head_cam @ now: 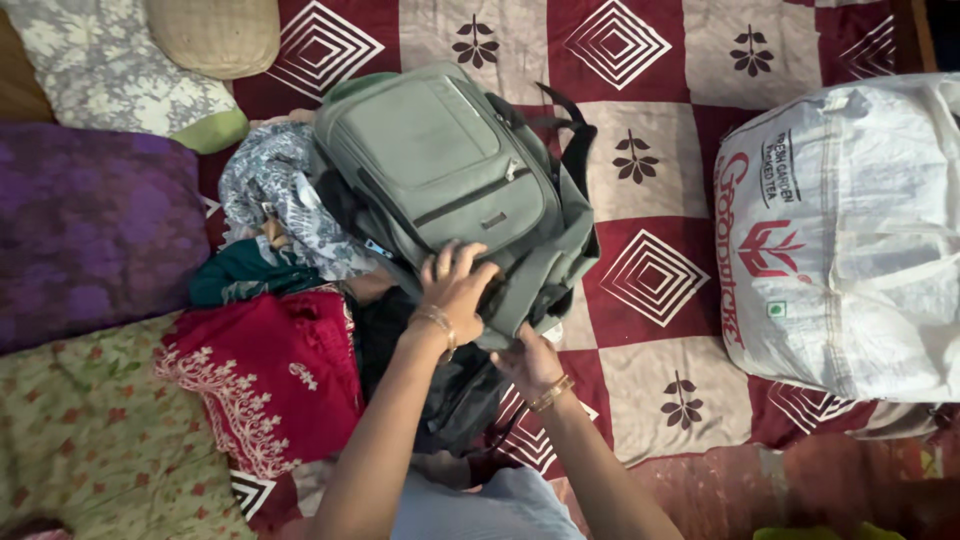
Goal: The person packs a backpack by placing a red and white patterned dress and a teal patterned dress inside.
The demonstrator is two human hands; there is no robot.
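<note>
While the left hand (455, 285) grips the lower edge of the grey backpack (450, 185) mid-bed, the right hand (528, 362) clasps it from beneath, beside a red garment (270, 375) and white sack (850, 235).

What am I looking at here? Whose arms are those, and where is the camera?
The camera sits on a person's head and looks down, so the two arms coming up from the bottom are that person's own. The left hand rests on top of a grey-green backpack and grips its near edge. The right hand reaches under that same edge. The backpack lies on a red and beige patterned bedspread. Beside it is a pile of clothes, with a red embroidered cloth on top. A big white sack lies to the right, and pillows lie to the left.
</note>
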